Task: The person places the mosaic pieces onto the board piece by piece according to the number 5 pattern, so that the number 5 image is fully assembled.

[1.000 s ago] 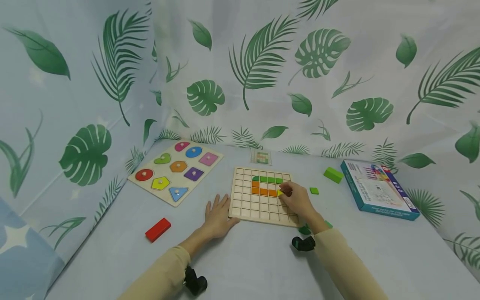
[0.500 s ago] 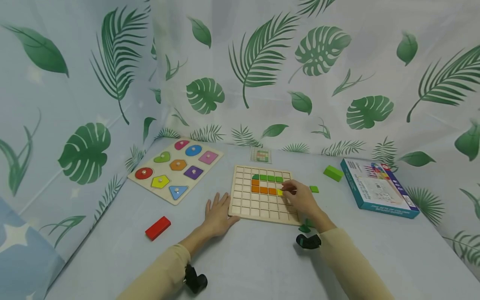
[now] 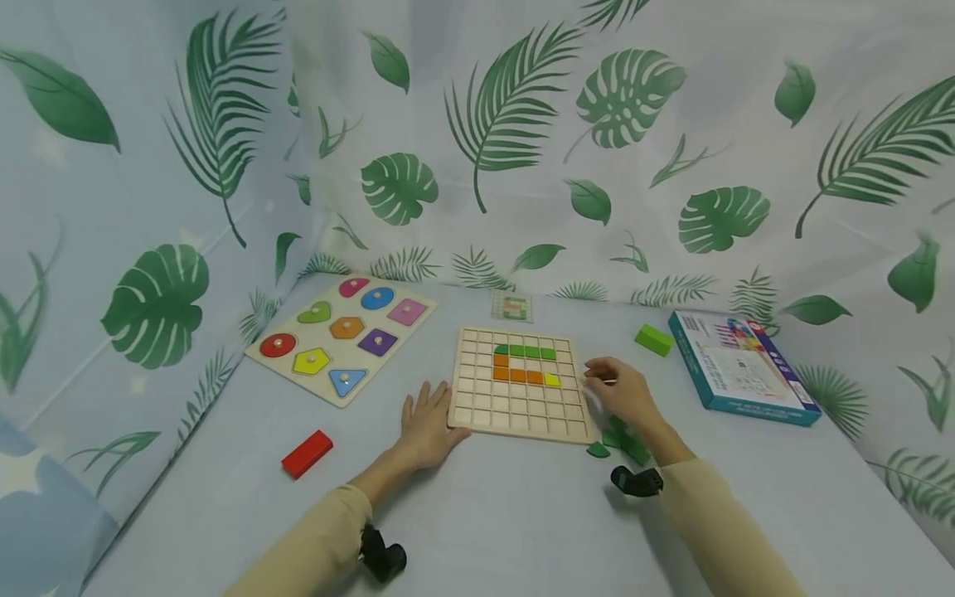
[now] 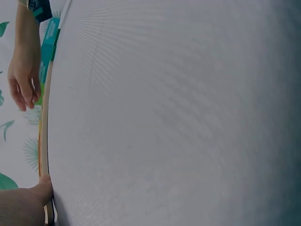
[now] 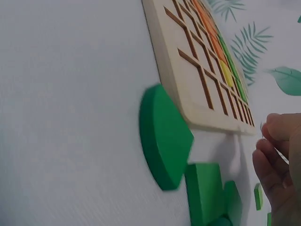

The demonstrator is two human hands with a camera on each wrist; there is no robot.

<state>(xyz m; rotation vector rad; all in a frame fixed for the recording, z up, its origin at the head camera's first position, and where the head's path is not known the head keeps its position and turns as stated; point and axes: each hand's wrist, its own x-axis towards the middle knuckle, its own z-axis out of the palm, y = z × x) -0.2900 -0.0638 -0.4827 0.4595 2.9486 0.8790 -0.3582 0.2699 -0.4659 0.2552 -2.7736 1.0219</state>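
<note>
A wooden grid board [image 3: 477,398] lies flat on the table, with green tiles [image 3: 532,352], orange tiles [image 3: 517,376] and one yellow tile [image 3: 551,380] in its cells. My left hand [image 3: 427,433] rests spread at the board's left edge; its thumb [image 4: 43,189] touches that edge in the left wrist view. Just off the board's right edge hovers my right hand [image 3: 628,398], fingers loosely bent, with nothing visible in them. Below it, dark green pieces [image 3: 627,441] lie by the board's near right corner, among them a quarter-round block [image 5: 164,136].
A knob puzzle [image 3: 343,338] lies at the left, and a red block [image 3: 307,454] in front of it. Behind the board is a small pattern card [image 3: 511,307]. A light green block [image 3: 654,340] and a flat box [image 3: 746,369] sit to the right.
My right hand has drawn away from the yellow tile, moving right off the board and leaving that tile in the orange row. The left hand stays at the board's edge.
</note>
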